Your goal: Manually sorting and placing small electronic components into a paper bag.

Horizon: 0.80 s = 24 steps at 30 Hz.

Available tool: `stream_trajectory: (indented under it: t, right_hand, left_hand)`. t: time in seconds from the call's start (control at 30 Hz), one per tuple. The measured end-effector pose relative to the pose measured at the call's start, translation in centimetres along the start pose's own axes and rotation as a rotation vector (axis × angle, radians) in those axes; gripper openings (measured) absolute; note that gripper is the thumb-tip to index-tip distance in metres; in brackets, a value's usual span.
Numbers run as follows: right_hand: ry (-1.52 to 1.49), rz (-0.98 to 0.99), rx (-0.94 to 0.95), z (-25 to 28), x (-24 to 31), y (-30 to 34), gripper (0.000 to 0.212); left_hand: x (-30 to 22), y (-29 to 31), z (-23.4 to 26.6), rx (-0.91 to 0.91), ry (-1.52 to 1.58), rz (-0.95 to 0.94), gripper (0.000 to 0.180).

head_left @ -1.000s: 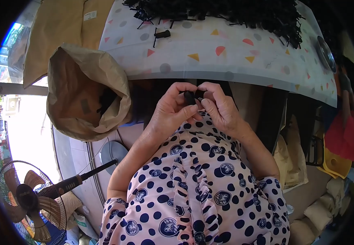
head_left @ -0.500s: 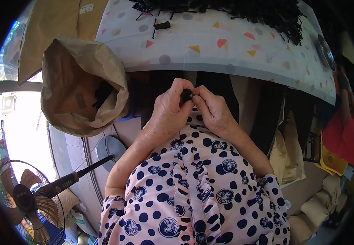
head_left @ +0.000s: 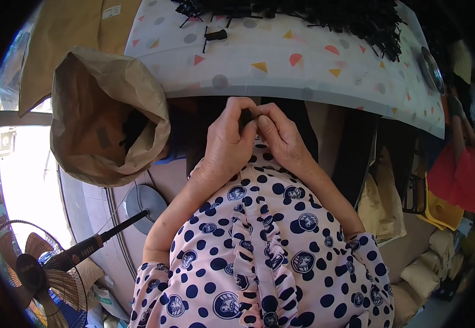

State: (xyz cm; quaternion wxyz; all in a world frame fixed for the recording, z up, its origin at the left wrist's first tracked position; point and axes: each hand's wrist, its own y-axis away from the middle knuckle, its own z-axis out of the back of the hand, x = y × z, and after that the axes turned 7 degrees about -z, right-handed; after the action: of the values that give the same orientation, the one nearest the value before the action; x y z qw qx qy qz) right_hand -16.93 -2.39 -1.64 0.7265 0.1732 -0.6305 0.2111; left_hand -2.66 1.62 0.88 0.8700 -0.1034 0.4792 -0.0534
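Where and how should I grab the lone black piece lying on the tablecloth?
Probably pinch the lone black piece by its thicker right part, coming from the near side: a thin strip sticks out at its left end, and the black heap lies beyond.

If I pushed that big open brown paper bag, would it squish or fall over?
The big open brown paper bag would probably squish, because its sides look thin and creased. It might tip easily too: only a small black clump shows inside, so it may be light, though part is hidden.

Tiled floor (head_left: 96,208), covered table (head_left: 237,76), daylight (head_left: 32,186) — bright, left
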Motion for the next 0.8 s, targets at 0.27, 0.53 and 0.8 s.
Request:
stream_trajectory:
  t: [0.27, 0.53, 0.8]
  right_hand:
    - [-0.442, -0.149, 0.038, 0.4, 0.7, -0.3, 0.019]
    - [-0.659, -0.2, 0.242, 2.3, 0.6, -0.9, 0.028]
    - [-0.514, -0.281, 0.335, 3.2, 0.4, -1.2, 0.02]
  left_hand:
    - [0.0, 0.3, 2.0, -0.088, 1.233, 0.348, 0.032]
    - [0.4, 0.4, 1.9, 0.301, 1.304, 0.382, 0.042]
    - [-0.1, 0.3, 1.7, 0.309, 1.047, 0.3, 0.041]
